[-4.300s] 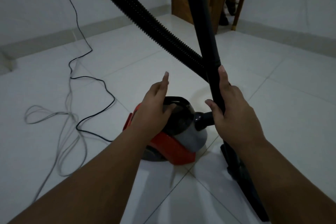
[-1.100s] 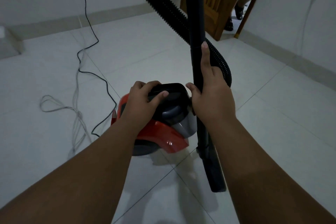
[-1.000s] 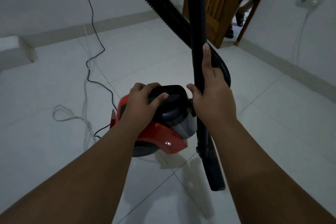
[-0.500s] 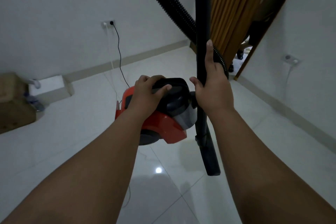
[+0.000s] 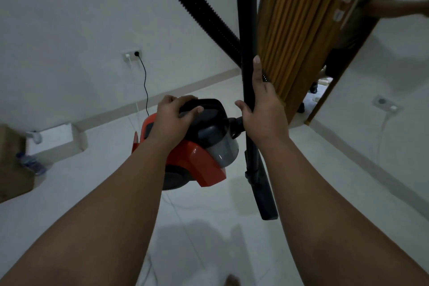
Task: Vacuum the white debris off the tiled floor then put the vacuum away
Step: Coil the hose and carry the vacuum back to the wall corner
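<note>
A red and black canister vacuum (image 5: 199, 160) hangs in the air above the white tiled floor (image 5: 325, 181). My left hand (image 5: 171, 121) grips its black top handle. My right hand (image 5: 262, 109) grips the upright black wand (image 5: 248, 30), whose nozzle end (image 5: 267, 202) hangs clear of the floor. The ribbed black hose (image 5: 199, 4) arcs up and left behind the wand. The vacuum's black cord (image 5: 145, 81) runs up to a wall socket (image 5: 131, 55). I see no white debris on the tiles.
A wooden slatted door (image 5: 290, 30) stands open at right; another person's hand (image 5: 399, 8) is by its handle. A white box (image 5: 55, 139), a water bottle (image 5: 31, 162) and a cardboard box (image 5: 11, 169) sit at left. Another socket (image 5: 386, 104) is on the right wall.
The vacuum has come up off the floor in my left hand. My view has swung up and toward the wall and the door. Both grips are unchanged over the last second.
</note>
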